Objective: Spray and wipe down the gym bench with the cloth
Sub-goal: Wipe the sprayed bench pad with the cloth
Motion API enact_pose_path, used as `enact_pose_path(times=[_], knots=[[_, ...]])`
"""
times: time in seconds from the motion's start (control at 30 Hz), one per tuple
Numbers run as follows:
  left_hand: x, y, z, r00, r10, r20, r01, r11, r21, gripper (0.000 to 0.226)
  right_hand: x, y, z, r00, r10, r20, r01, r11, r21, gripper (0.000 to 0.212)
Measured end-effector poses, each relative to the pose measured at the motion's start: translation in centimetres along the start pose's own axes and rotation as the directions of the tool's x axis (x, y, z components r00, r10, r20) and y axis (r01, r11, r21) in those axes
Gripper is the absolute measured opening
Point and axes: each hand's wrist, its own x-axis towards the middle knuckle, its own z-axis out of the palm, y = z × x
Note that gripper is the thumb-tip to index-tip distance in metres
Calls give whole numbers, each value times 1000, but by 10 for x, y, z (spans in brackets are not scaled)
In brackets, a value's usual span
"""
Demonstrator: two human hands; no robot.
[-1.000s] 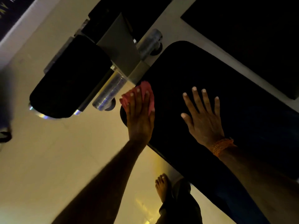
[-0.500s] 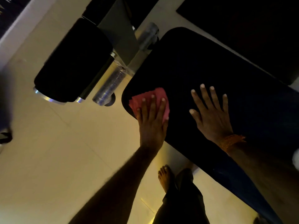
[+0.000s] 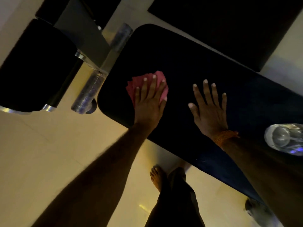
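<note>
My left hand (image 3: pixel 148 102) is flat, fingers spread, pressing the pink cloth (image 3: pixel 133 86) onto the bench (image 3: pixel 180 59) left of centre frame. My right hand (image 3: pixel 209 110) lies open and empty beside it, bracing. Best bet: even pressure and overlapping passes, out to the rounded end.

My left hand (image 3: pixel 150 102) lies palm down, fingers straight and a little spread, pressing flat on the pink cloth (image 3: pixel 131 86). Its thumb points out on the right side. My bare left forearm (image 3: pixel 101 169) runs from the near left up to that hand, with the wrist straight. My right hand (image 3: pixel 209 110) lies to the right of it, and the two do not touch. It rests palm down on the bench pad (image 3: pixel 180 63), fingers straight and fanned wide, thumb out to the left. An orange thread band (image 3: pixel 224 136) circles my right wrist, and my bare right forearm (image 3: pixel 262 169) comes in from the near right.
</note>
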Motion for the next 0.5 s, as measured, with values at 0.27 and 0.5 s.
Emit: enact_pose_path(times=[0.27,0.5], knots=[[44,20,2,995,96,5,-96,994,47,60,8,15,2,999,-4,-48,4,1000,-8,64],[72,52,6,924,356,141,-372,922,104,64,24,32,-11,978,197,-67,-194,980,51,69]])
